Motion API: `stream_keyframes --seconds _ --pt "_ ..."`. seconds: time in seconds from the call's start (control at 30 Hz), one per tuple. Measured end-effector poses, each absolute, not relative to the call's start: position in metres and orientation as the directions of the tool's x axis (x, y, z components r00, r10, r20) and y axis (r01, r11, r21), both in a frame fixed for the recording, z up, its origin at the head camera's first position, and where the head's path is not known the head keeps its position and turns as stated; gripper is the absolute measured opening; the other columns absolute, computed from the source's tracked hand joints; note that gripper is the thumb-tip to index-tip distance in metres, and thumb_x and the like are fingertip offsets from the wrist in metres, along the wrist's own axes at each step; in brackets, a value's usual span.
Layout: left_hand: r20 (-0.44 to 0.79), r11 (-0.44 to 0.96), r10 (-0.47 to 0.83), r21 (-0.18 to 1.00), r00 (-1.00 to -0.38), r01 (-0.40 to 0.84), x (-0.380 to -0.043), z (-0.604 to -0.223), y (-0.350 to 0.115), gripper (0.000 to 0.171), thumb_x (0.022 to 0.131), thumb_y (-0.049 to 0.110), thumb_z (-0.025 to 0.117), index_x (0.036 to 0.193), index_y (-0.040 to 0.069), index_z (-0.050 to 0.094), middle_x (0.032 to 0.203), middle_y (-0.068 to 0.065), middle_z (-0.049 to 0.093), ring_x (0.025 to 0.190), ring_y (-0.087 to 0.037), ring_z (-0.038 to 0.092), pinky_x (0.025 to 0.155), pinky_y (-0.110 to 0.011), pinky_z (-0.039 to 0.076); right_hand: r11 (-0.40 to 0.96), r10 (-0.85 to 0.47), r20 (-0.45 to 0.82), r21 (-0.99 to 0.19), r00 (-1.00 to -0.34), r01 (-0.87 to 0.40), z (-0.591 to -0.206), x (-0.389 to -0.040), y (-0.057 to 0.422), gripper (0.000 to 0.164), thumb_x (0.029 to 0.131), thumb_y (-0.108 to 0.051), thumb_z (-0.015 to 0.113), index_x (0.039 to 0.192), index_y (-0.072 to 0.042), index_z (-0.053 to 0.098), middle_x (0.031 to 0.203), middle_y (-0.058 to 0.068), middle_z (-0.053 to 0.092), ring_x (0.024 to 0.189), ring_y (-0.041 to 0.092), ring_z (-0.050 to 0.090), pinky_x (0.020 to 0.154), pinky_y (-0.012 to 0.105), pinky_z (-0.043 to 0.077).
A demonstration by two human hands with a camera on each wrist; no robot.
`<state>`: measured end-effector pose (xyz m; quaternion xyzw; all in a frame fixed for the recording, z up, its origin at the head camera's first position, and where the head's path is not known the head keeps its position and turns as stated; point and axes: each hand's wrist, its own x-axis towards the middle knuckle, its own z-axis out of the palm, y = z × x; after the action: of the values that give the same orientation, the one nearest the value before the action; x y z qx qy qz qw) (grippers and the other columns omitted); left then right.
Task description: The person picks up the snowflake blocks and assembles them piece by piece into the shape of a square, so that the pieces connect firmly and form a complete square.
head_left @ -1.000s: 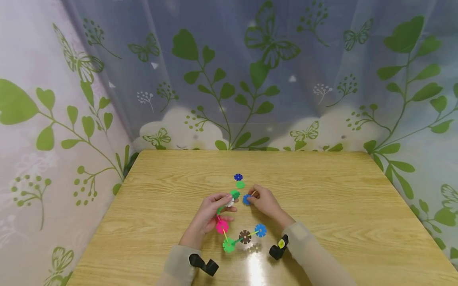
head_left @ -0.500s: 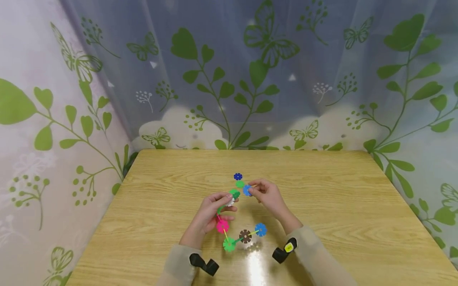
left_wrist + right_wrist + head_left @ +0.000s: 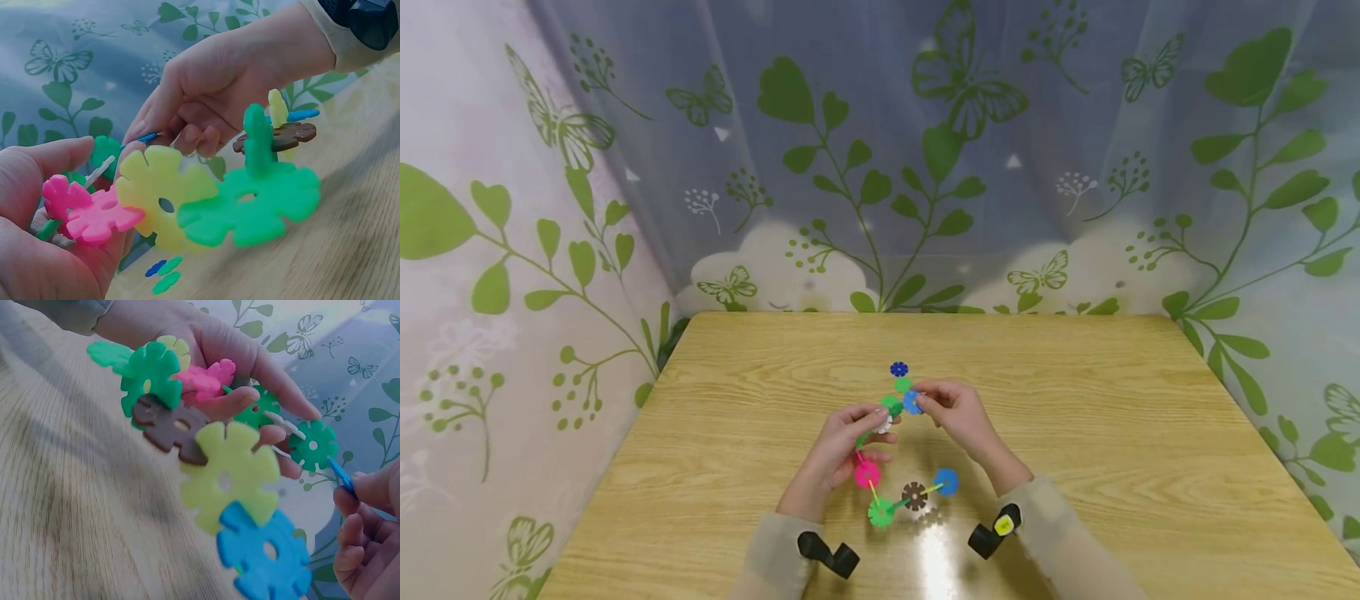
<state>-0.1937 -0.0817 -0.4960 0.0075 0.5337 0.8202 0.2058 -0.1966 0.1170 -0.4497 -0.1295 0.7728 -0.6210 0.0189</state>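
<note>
My left hand (image 3: 838,450) pinches a chain of slotted plastic discs near a white disc (image 3: 286,425) and a dark green disc (image 3: 314,445) at its upper end. From there the chain runs down through a pink disc (image 3: 868,475), a bright green disc (image 3: 881,512) and a brown disc (image 3: 914,497) to a blue disc (image 3: 947,482); pale yellow discs (image 3: 230,478) link some of them. My right hand (image 3: 961,418) pinches another blue disc (image 3: 340,475) edge-on at the dark green disc's rim. Whether their slots engage, I cannot tell.
Beyond the hands, a dark blue disc (image 3: 898,369) and a green disc (image 3: 903,384) lie loose on the wooden table (image 3: 760,367); a second loose green disc (image 3: 166,283) is close by. A patterned curtain (image 3: 880,208) surrounds the table's back and sides.
My right hand has moved up, then left, bringing its blue disc against the upper end of the chain. The left hand and the chain have stayed nearly still.
</note>
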Motion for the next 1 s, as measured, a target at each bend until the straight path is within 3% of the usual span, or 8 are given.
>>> stream_keyframes --seconds 0.27,0.47,0.8,1.0 --pt "-0.213 -0.324 0.359 0.884 -0.909 -0.336 -0.193 -0.497 -0.080 0.021 0.084 0.022 0.070 0.097 0.005 0.066 0.105 -0.016 0.064 0.081 -0.020 0.064 0.060 -0.031 0.058 0.242 -0.294 0.170 -0.939 -0.941 -0.245 -0.450 -0.198 0.116 0.019 0.091 0.001 0.055 0.106 0.011 0.062 0.083 0.028 0.060 0.057 0.010 0.045 0.049 0.017 0.039" --pt "-0.225 -0.275 0.347 0.904 -0.911 -0.328 -0.193 -0.497 -0.078 0.024 0.081 0.021 0.073 0.097 0.005 0.065 0.097 -0.011 0.065 0.083 -0.022 0.063 0.060 -0.031 0.058 0.254 -0.333 0.195 -0.924 -0.923 -0.287 -0.473 -0.211 0.119 0.015 0.091 0.000 0.057 0.102 0.006 0.065 0.077 0.018 0.063 0.056 0.009 0.047 0.046 0.018 0.038" --pt "-0.214 -0.276 0.297 0.914 -0.931 -0.298 -0.192 -0.499 -0.074 0.024 0.082 0.019 0.072 0.096 0.001 0.063 0.092 -0.010 0.058 0.083 -0.025 0.064 0.059 -0.033 0.059 0.223 -0.219 0.228 -0.935 -0.949 -0.276 -0.452 -0.189 0.100 0.012 0.090 0.008 0.053 0.097 0.014 0.062 0.078 0.027 0.063 0.058 0.012 0.053 0.047 0.014 0.040" --pt "-0.193 -0.305 0.272 0.912 -0.943 -0.275 -0.193 -0.502 -0.072 0.022 0.083 0.017 0.071 0.095 0.001 0.062 0.090 -0.007 0.057 0.083 -0.024 0.064 0.069 -0.040 0.058 0.218 -0.212 0.214 -0.941 -0.953 -0.260 -0.451 -0.188 0.098 0.013 0.091 0.005 0.053 0.098 0.012 0.062 0.078 0.028 0.062 0.058 0.032 0.052 0.047 0.018 0.041"
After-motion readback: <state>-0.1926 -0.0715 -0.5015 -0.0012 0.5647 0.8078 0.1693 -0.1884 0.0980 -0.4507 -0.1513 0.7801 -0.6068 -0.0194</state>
